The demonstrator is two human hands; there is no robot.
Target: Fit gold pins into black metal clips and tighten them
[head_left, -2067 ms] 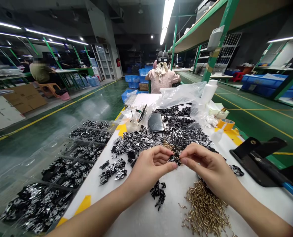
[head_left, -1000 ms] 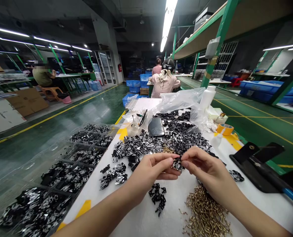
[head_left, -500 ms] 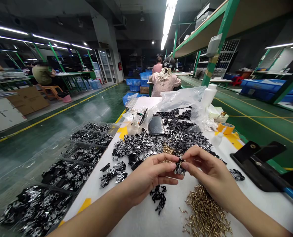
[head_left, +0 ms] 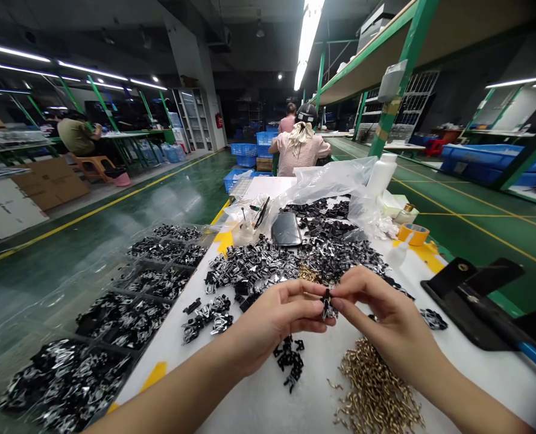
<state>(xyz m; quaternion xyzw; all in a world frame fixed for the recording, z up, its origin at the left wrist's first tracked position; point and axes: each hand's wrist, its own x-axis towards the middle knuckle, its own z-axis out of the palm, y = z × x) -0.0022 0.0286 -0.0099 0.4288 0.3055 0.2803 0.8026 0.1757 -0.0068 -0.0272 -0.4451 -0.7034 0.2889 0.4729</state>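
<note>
Black part [head_left: 327, 304] between both hands' fingers [head_left: 318, 290], raised.

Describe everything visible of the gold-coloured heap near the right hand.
The heap is many small, curved, hook-like pieces, shiny and metallic-looking, loosely tangled. It lies on the white tabletop, with strays at its left edge. The right hand and forearm partly overlap it in view; whether they touch it is unclear.
</note>
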